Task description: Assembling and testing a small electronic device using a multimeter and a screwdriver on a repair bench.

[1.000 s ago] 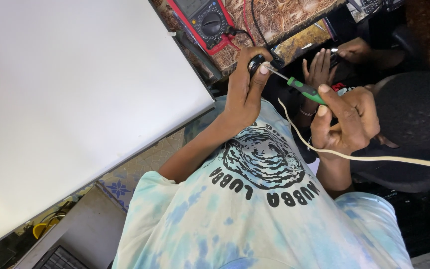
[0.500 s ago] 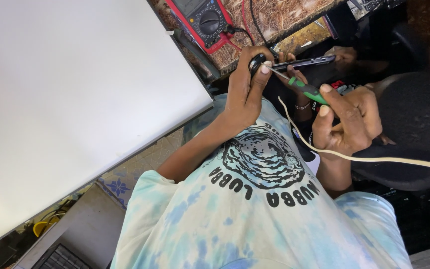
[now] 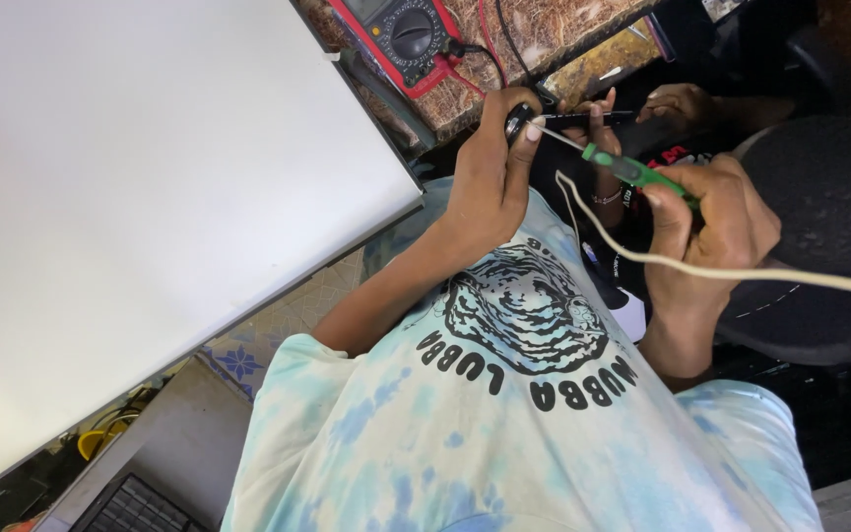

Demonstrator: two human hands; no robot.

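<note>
nearest, a pale tie-dye shirt (image 3: 504,433). left hand (image 3: 490,182) curled tight around a small black part (image 3: 518,120), just off the tabletop (image 3: 544,30) edge. right hand (image 3: 716,222) clenched on a green-handled screwdriver (image 3: 632,172), metal tip touching that part. cream cord (image 3: 721,271) draped across the right hand. farther, another person's hand (image 3: 677,99); red multimeter (image 3: 401,34) at the tabletop edge.

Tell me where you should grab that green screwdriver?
Grab the green screwdriver by its thick green handle, coming from the back end, probably as the right hand does. Its thin metal tip points at the small black part in the left hand, so that end must stay free.
</note>
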